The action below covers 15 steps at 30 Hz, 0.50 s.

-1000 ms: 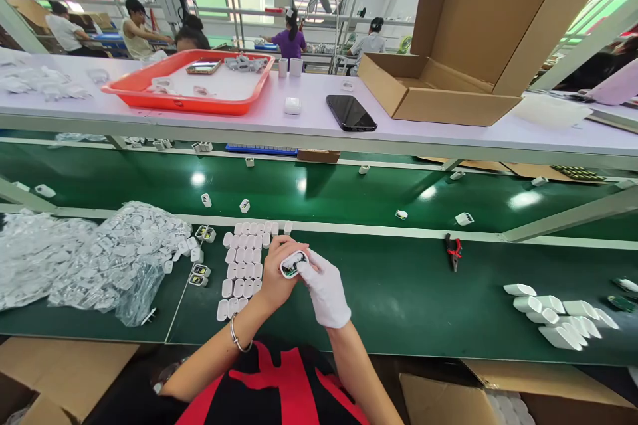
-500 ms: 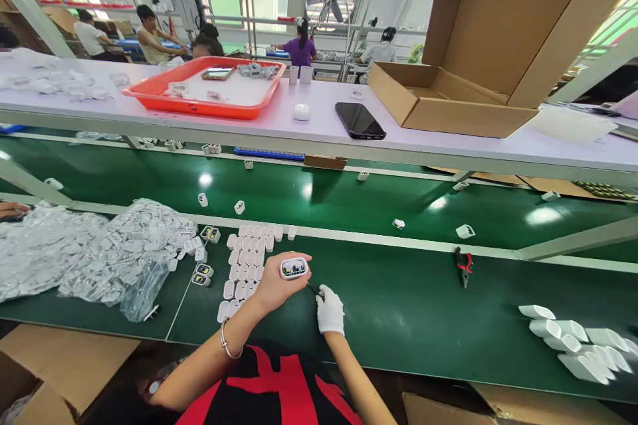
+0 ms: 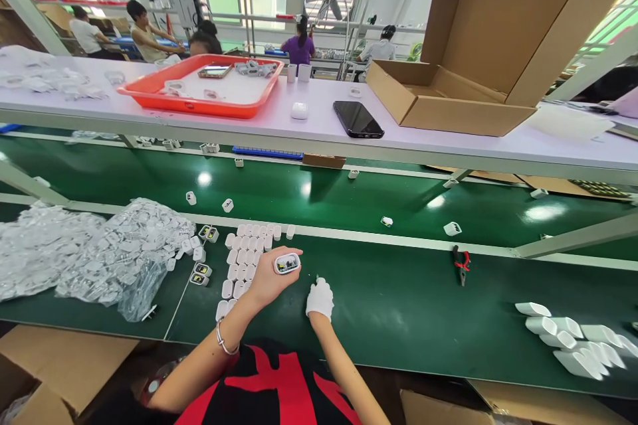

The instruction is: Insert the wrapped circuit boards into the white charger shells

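My left hand [image 3: 268, 275], bare with a bracelet at the wrist, is closed around a white charger housing [image 3: 288, 263]. Its open end faces up and shows circuit parts inside. To the right, my white-gloved right hand [image 3: 319, 299] is closed low over the green bench, apart from the housing. A thin tool [image 3: 318, 278] pokes out past its fingertips; its kind is too small to make out. Rows of white housings [image 3: 242, 257] stand beside and partly behind my left forearm. Open housings with yellow parts [image 3: 200, 274] sit further left.
A heap of small white pieces in clear plastic [image 3: 134, 239] covers the left bench. Red-handled pliers [image 3: 461, 265] and white shells [image 3: 568, 339] lie to the right. Beyond a pale rail, a green belt carries scattered housings [image 3: 452, 229]. The shelf above holds an orange tray [image 3: 194, 106], phone and carton.
My right hand has drawn slightly left and its tool now points up, away from the housing. My left hand shifted a little left with the housing. Pieces on the belt have moved left.
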Motion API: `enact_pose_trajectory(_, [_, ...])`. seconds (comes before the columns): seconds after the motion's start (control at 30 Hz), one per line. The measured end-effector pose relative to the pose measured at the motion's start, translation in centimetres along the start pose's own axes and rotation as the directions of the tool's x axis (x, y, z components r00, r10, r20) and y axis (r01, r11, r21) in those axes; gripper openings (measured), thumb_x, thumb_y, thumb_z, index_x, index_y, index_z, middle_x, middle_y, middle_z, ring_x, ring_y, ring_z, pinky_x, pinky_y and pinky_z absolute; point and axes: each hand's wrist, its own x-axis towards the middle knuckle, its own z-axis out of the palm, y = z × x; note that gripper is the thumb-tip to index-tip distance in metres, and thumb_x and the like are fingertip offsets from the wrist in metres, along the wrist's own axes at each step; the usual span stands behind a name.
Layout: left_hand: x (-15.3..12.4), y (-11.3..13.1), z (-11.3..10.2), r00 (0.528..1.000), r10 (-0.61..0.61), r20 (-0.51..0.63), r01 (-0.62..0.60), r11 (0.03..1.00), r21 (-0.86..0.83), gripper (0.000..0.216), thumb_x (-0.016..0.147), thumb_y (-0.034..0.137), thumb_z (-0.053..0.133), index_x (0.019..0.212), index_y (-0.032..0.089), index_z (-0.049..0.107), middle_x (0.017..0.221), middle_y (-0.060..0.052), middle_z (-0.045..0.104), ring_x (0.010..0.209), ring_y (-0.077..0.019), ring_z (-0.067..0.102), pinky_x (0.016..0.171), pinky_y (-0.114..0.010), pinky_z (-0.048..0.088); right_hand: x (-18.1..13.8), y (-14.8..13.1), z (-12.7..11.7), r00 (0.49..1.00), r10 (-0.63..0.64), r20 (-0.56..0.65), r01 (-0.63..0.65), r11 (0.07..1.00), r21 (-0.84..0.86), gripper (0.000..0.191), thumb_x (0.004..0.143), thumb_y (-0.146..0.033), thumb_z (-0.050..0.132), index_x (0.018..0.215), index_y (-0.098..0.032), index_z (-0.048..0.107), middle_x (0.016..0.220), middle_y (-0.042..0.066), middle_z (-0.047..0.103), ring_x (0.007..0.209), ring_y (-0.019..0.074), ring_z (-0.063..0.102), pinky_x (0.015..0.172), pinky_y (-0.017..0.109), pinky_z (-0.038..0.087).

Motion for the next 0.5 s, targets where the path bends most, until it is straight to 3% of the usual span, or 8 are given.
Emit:
enact_pose_trajectory(0.13, [-0.1,0.2,-0.1,1.0,-0.009,0.012,0.009,1.0,-0.007,0.023,0.067,0.016,0.062,0.089,0.015,0.071,0.077,-0.003,0.067,0.067,-0.0136,0.059,0.06,-0.022,0.046,0.0,-1.2,-0.8,0.994,-0.108,-0.034,0.112,0.983,0.146,0.036,0.086,-0.014,0.034,0.105,-0.006,0.064,0.089,0.017,0.064,0.084,0.0258,0.064,0.075,0.037,0.049])
enact_pose_trajectory(0.27, [-0.2,0.3,-0.4,0.997,-0.064,0.044,0.064,0.998,-0.001,0.028,0.066,0.015,0.063,0.092,0.015,0.071,0.079,-0.003,0.068,0.065,-0.0124,0.058,0.058,-0.02,0.045,-0.7,-2.8,-5.7,0.938,-0.323,-0.124,0.346,0.886,0.308,0.032,0.089,-0.025,0.039,0.104,-0.018,0.067,0.093,0.007,0.063,0.077,0.0152,0.062,0.071,0.026,0.049])
enact_pose_trajectory(0.3, [-0.2,0.3,-0.5,0.996,-0.071,0.059,0.071,0.997,0.009,0.028,0.066,0.015,0.062,0.092,0.015,0.071,0.079,-0.003,0.068,0.065,-0.0123,0.058,0.057,-0.02,0.045,-1.1,-3.3,-7.3,0.907,-0.393,-0.155,0.422,0.844,0.331,0.029,0.089,-0.028,0.042,0.099,-0.019,0.068,0.089,0.005,0.063,0.074,0.0142,0.062,0.068,0.024,0.048])
enact_pose_trajectory(0.37, [-0.2,0.4,-0.6,0.994,-0.072,0.087,0.07,0.997,0.027,0.026,0.066,0.015,0.062,0.09,0.014,0.072,0.079,-0.003,0.068,0.065,-0.0125,0.058,0.057,-0.02,0.045,-2.1,-4.4,-10.4,0.797,-0.569,-0.204,0.603,0.728,0.327,0.026,0.089,-0.032,0.047,0.082,-0.022,0.07,0.071,0.001,0.06,0.062,0.0124,0.057,0.058,0.022,0.044])
enact_pose_trajectory(0.43, [-0.1,0.4,-0.6,0.993,-0.061,0.104,0.058,0.998,0.034,0.024,0.066,0.015,0.061,0.088,0.014,0.071,0.078,-0.003,0.067,0.067,-0.0131,0.058,0.058,-0.02,0.045,-3.0,-5.4,-12.8,0.649,-0.729,-0.218,0.76,0.609,0.225,0.031,0.09,-0.031,0.047,0.069,-0.024,0.068,0.058,-0.001,0.055,0.051,0.0107,0.05,0.05,0.022,0.038])
enact_pose_trajectory(0.5, [-0.1,0.5,-0.6,0.993,-0.053,0.11,0.049,0.998,0.031,0.024,0.067,0.015,0.06,0.088,0.014,0.071,0.078,-0.003,0.067,0.067,-0.0134,0.058,0.059,-0.021,0.046,-3.6,-6.2,-14.3,0.549,-0.802,-0.235,0.833,0.548,0.076,0.032,0.09,-0.027,0.046,0.068,-0.025,0.069,0.055,-0.001,0.054,0.049,0.0101,0.047,0.048,0.022,0.034])
